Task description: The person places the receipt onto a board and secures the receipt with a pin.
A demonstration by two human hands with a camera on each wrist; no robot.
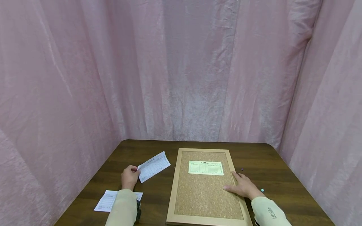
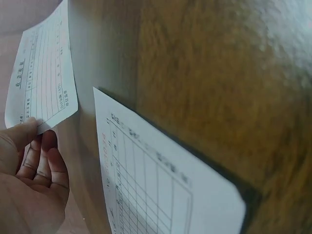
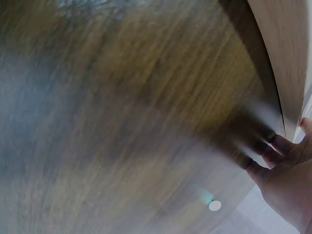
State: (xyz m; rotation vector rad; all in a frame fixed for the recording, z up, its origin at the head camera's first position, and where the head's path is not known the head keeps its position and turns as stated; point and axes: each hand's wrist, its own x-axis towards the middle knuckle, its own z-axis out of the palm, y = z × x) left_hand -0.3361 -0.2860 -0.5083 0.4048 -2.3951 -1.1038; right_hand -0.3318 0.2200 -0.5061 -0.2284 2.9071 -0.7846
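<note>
My left hand (image 1: 130, 177) pinches the corner of a white printed slip (image 1: 154, 166) and holds it just above the brown table; the left wrist view shows thumb and fingers (image 2: 34, 146) on that slip (image 2: 41, 78). A second white slip (image 1: 108, 201) lies flat by my left forearm and also shows close up (image 2: 146, 180). My right hand (image 1: 240, 185) rests flat with straight fingers on the right frame of a cork board (image 1: 205, 191). A pale green slip (image 1: 205, 168) lies on the cork near the top.
Two small pins lie on the table right of the board: a dark one (image 1: 242, 169) and a teal one (image 1: 262, 190), which also shows (image 3: 214, 205) by my right hand. Pink curtains (image 1: 181, 69) close in the table on three sides.
</note>
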